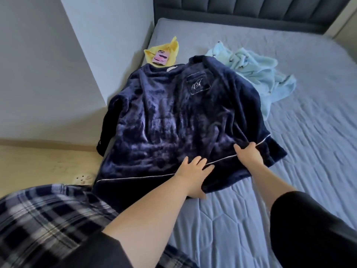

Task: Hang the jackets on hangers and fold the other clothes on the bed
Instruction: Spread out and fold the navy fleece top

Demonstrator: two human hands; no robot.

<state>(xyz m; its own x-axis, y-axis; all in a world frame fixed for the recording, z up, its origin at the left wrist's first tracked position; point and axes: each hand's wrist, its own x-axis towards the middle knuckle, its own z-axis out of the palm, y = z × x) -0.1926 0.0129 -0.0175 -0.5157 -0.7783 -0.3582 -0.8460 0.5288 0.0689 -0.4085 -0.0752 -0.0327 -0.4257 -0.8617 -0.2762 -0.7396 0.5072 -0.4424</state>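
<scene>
On the bed [289,190], near its wall-side edge: navy pyjama top [173,117] laid flat, front up, chest pocket [198,84] with a light monogram showing. The sleeve [103,136] on the wall side hangs over the bed's edge toward the floor.

Left hand [193,172] – at the top's near hem, fingers spread flat on the fabric, thumb tucked under the edge, so the hem is pinched between them. Right hand [248,154] – further along the same hem, by the white piping, fingers curled over a raised fold of fabric, gripping it.

Beyond the top's collar: yellow cloth [172,47] with a pink phone [161,58] lying on it, touching the collar. Beyond the top's far shoulder, away from the wall: crumpled light blue garment [257,72], partly under the navy fabric. Dark headboard [251,10] well beyond both.

Beside the top's hanging corner, on the floor: pale slipper [85,178]. Nearer than the hem: plaid trousers [48,213], blurred.
</scene>
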